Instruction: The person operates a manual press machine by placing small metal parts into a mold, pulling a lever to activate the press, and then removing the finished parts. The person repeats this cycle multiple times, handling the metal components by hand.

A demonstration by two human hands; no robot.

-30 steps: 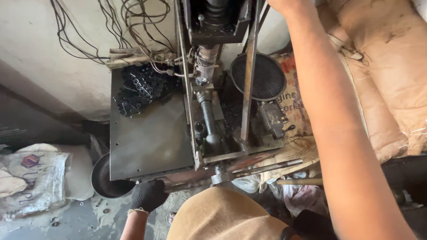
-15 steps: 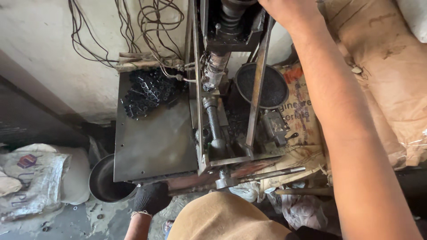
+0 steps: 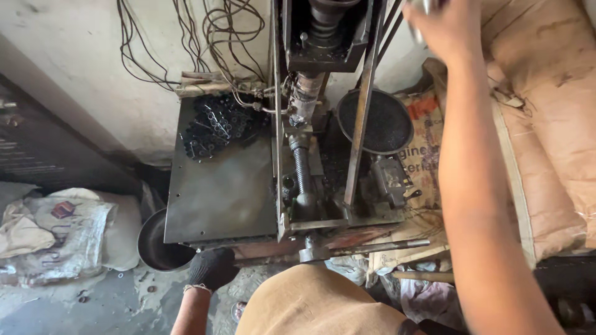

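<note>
My left hand (image 3: pixel 211 268) wears a black glove and sits at the front edge of a dark steel plate (image 3: pixel 217 192), fingers curled with nothing visible in them. My right hand (image 3: pixel 442 28) is raised at the top of the view, closed around a shiny metal handle (image 3: pixel 425 5) that is mostly cut off and blurred. Between my arms stands a press machine with a threaded vertical shaft (image 3: pixel 301 167). A heap of small black tubular parts (image 3: pixel 220 124) lies at the plate's far end.
A round black pan (image 3: pixel 374 122) sits right of the machine frame. A dark bowl (image 3: pixel 155 245) stands on the floor under the plate's corner. Brown sacks (image 3: pixel 546 124) are piled on the right, white bags (image 3: pixel 56 229) on the left. Loose wires (image 3: pixel 186 37) hang on the wall.
The view has shifted, so the machine sits lower and further right in the frame. My right hand now shows fully at the top. My left hand stays at the plate's front edge.
</note>
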